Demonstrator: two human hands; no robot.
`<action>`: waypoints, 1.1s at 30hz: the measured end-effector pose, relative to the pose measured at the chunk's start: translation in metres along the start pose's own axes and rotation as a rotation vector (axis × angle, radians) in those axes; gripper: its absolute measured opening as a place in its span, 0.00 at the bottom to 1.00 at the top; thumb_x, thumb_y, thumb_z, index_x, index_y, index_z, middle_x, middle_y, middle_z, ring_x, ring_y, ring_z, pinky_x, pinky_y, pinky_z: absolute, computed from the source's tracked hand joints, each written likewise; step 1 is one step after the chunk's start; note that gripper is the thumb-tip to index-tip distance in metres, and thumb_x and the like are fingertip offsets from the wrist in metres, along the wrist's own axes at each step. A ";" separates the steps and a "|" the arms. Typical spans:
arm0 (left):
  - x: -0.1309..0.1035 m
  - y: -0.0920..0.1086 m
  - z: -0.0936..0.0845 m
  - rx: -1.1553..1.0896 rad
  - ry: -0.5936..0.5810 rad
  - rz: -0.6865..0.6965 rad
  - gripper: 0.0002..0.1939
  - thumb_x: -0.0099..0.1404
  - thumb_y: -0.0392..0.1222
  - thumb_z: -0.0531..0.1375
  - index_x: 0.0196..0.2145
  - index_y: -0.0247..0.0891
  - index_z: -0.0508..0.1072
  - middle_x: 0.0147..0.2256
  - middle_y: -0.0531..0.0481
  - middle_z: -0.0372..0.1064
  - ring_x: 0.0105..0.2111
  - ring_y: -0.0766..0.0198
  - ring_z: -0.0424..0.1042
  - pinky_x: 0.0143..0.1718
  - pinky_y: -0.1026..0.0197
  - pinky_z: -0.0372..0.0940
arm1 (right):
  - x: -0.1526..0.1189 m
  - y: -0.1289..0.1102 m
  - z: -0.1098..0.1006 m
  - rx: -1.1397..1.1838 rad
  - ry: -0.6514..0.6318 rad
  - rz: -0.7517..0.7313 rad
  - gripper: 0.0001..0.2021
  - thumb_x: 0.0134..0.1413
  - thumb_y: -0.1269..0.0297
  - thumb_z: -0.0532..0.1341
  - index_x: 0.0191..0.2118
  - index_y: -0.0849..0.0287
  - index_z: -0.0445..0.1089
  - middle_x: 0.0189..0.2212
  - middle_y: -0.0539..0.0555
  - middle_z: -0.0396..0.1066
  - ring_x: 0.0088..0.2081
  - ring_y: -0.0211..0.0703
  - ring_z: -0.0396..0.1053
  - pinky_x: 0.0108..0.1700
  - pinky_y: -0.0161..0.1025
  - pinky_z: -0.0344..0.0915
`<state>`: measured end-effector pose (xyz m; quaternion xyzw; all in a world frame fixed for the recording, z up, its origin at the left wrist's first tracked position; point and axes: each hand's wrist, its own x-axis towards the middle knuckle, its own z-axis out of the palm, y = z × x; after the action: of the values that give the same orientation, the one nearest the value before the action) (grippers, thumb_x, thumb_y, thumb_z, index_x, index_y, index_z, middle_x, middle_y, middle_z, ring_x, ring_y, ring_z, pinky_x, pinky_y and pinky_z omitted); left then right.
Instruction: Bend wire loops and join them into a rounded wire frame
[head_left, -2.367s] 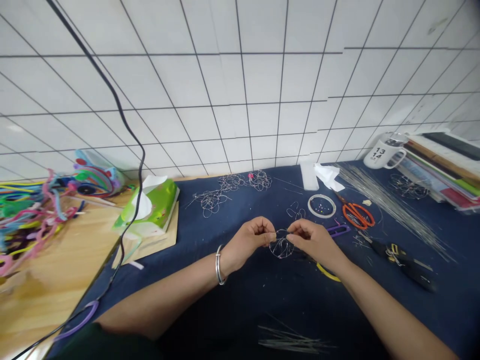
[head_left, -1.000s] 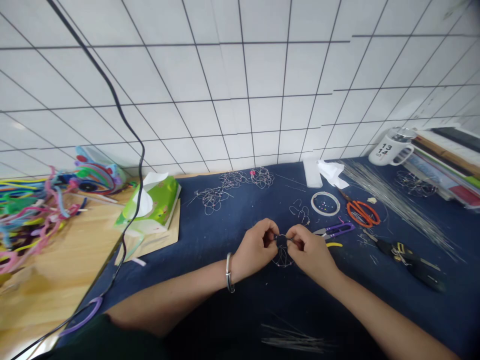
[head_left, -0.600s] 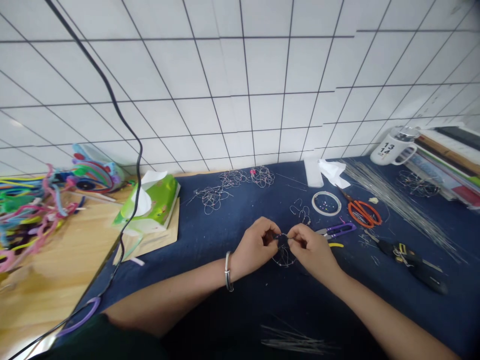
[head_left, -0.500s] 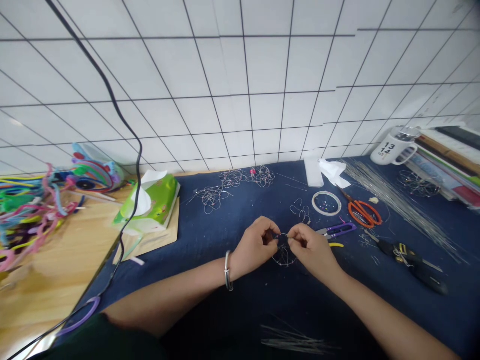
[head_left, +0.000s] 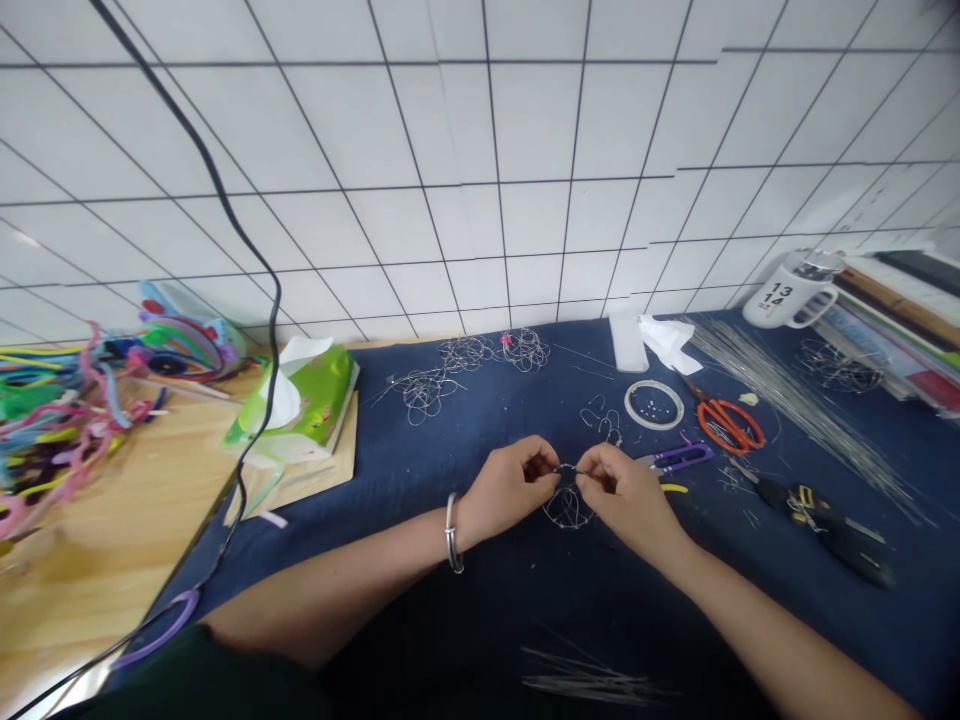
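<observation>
Left hand (head_left: pixel 506 490) and right hand (head_left: pixel 630 500) pinch the wire (head_left: pixel 570 508). Its gripped edge runs left-right; its rounded side points back between the wrists.

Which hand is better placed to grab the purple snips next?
Probably the right hand: the purple snips lie close beside it. The left hand is farther away, across the wire piece that both hands hold.

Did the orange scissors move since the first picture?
No. The orange scissors still lie just right of the white ring; the whole view shifted a little.
</observation>
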<state>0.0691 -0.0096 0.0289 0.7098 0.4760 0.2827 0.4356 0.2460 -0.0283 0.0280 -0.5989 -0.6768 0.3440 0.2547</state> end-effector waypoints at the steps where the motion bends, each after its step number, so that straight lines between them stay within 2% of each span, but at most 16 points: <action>1: 0.000 0.000 0.000 0.012 0.000 -0.001 0.04 0.56 0.36 0.55 0.31 0.36 0.66 0.26 0.55 0.64 0.25 0.72 0.62 0.27 0.68 0.59 | 0.000 0.000 0.000 -0.020 -0.002 -0.005 0.02 0.47 0.66 0.53 0.30 0.55 0.61 0.18 0.43 0.59 0.21 0.33 0.58 0.25 0.31 0.53; 12: -0.002 0.002 -0.001 0.080 -0.024 0.007 0.03 0.55 0.37 0.56 0.30 0.36 0.67 0.23 0.55 0.65 0.23 0.72 0.63 0.24 0.69 0.58 | -0.005 0.000 0.006 -0.223 0.048 -0.079 0.05 0.47 0.67 0.53 0.33 0.54 0.60 0.17 0.43 0.57 0.21 0.34 0.57 0.26 0.32 0.51; 17: -0.002 0.003 -0.001 0.087 -0.017 0.039 0.06 0.55 0.37 0.56 0.33 0.37 0.68 0.23 0.56 0.63 0.22 0.72 0.61 0.25 0.68 0.58 | -0.006 -0.002 0.005 -0.200 0.031 -0.076 0.05 0.47 0.67 0.53 0.33 0.54 0.60 0.16 0.43 0.56 0.21 0.34 0.57 0.26 0.31 0.50; 33: 0.000 0.006 -0.006 0.077 -0.037 0.023 0.04 0.55 0.35 0.54 0.28 0.35 0.68 0.22 0.55 0.63 0.23 0.72 0.60 0.24 0.69 0.56 | -0.006 -0.004 0.009 -0.127 0.016 -0.090 0.03 0.47 0.66 0.53 0.32 0.55 0.61 0.16 0.43 0.57 0.20 0.34 0.58 0.27 0.32 0.54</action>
<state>0.0670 -0.0091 0.0372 0.7367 0.4699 0.2560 0.4135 0.2381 -0.0360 0.0261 -0.5856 -0.7213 0.2840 0.2368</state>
